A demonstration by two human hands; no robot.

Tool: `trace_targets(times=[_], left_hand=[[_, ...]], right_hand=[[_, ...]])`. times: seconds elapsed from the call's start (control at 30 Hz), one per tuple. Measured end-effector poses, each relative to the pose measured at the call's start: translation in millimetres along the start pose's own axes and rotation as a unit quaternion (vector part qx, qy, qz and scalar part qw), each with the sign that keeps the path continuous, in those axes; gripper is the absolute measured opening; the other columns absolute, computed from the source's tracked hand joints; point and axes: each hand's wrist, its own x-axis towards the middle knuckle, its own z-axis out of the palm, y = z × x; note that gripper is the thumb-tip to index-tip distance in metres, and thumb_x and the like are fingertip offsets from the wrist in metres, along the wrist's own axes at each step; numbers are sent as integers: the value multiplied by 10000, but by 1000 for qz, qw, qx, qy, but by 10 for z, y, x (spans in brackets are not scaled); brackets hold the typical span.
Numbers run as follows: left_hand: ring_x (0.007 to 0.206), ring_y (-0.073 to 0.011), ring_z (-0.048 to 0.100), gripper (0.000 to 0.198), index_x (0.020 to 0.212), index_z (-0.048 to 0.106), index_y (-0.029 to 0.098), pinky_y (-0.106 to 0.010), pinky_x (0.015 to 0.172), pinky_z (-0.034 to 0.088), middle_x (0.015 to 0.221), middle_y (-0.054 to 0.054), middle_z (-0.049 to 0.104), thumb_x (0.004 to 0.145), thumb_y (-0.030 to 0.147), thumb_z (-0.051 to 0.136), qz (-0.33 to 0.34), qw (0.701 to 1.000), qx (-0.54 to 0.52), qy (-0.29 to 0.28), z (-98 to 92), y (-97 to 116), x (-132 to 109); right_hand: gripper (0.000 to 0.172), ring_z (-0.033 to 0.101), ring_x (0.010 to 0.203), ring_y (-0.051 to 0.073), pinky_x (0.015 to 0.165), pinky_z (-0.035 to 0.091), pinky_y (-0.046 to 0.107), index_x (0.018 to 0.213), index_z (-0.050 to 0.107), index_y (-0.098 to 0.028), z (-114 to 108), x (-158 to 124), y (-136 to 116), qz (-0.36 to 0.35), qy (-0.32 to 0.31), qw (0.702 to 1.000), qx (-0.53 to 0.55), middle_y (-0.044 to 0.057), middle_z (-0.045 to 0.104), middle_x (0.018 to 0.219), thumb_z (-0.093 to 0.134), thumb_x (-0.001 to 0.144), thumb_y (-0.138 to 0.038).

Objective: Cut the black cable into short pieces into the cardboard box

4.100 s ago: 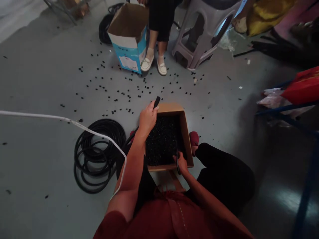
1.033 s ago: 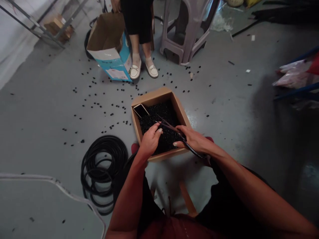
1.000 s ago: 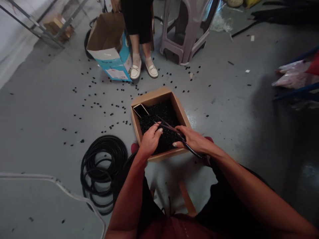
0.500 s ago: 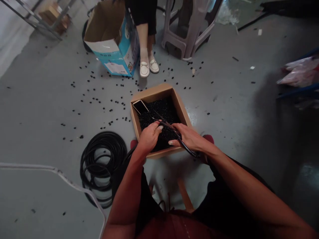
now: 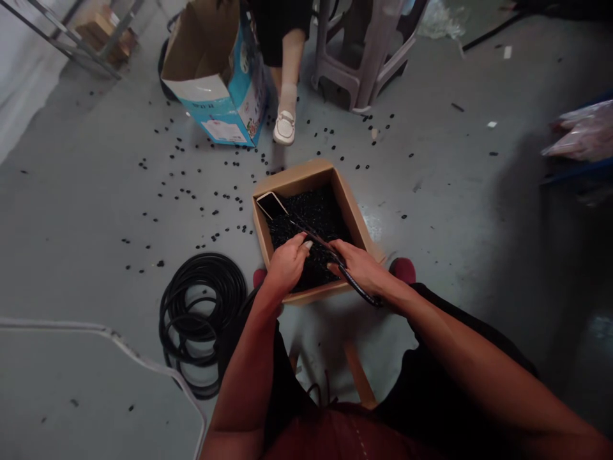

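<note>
My right hand (image 5: 357, 262) is closed around what look like dark long-bladed scissors (image 5: 313, 235), pointing up and left over an open cardboard box (image 5: 357, 214). A glossy black curved part, perhaps a handle, shows below that hand. My left hand (image 5: 287, 260) is pinched beside the blades, above the box; what its fingers hold is hidden. Small black pieces (image 5: 316, 207) fill the box. A phone-like dark rectangle with a pale edge (image 5: 271, 206) lies on them at the far left corner. Black tubing (image 5: 204, 306) lies coiled left of the box, running toward my left forearm.
Small black bits (image 5: 182, 191) are scattered over the grey floor. Beyond the box are a blue-and-white carton (image 5: 223, 121), another person's white shoe (image 5: 285, 126) and a grey plastic stool (image 5: 366, 70). A pale cable (image 5: 143, 363) crosses at lower left.
The blades, spread apart before, now look closer together. My right thumb has tucked inward. The other person's legs have shifted, with just one shoe now showing. The view has moved slightly.
</note>
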Motion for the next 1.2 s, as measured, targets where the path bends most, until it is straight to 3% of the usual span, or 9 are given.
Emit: trace_targets(times=[0.5, 0.73, 0.93, 1.1, 1.2], left_hand=[[961, -211, 626, 363, 1175, 602, 137, -319, 903, 453, 1040, -98, 692, 941, 279, 364, -1, 1000, 28, -10, -4, -52, 16], [934, -221, 632, 331, 1058, 629, 162, -315, 856, 452, 996, -102, 693, 955, 277, 337, 4, 995, 96, -39, 5, -104, 23], [914, -223, 628, 349, 1003, 629, 153, -316, 835, 452, 989, -117, 686, 963, 295, 312, 0, 989, 144, -28, -3, -169, 23], [913, -204, 624, 365, 1141, 612, 138, -323, 864, 458, 994, -97, 692, 941, 314, 363, -17, 999, 27, -9, -37, -145, 15], [957, -187, 617, 437, 1293, 529, 143, -316, 890, 460, 1053, -84, 686, 889, 292, 454, -20, 996, -90, 10, -26, -150, 12]], right_hand=[[205, 557, 697, 193, 599, 317, 257, 1009, 515, -206, 83, -27, -22, 44, -2, 998, -33, 59, 648, 836, 459, 820, -260], [188, 586, 681, 193, 570, 296, 244, 1005, 539, -224, 128, -25, -19, 66, -22, 996, -51, 51, 673, 809, 492, 825, -250], [180, 583, 633, 189, 552, 291, 239, 997, 562, -220, 203, -45, 54, 74, -27, 996, -47, 41, 646, 716, 496, 833, -254], [167, 569, 630, 164, 568, 332, 231, 964, 580, -219, 177, -47, 98, 74, 21, 997, 13, 15, 626, 702, 514, 825, -285], [173, 536, 565, 136, 542, 367, 228, 952, 544, -218, 131, -38, 76, 85, 58, 986, 130, -20, 579, 659, 506, 819, -322]])
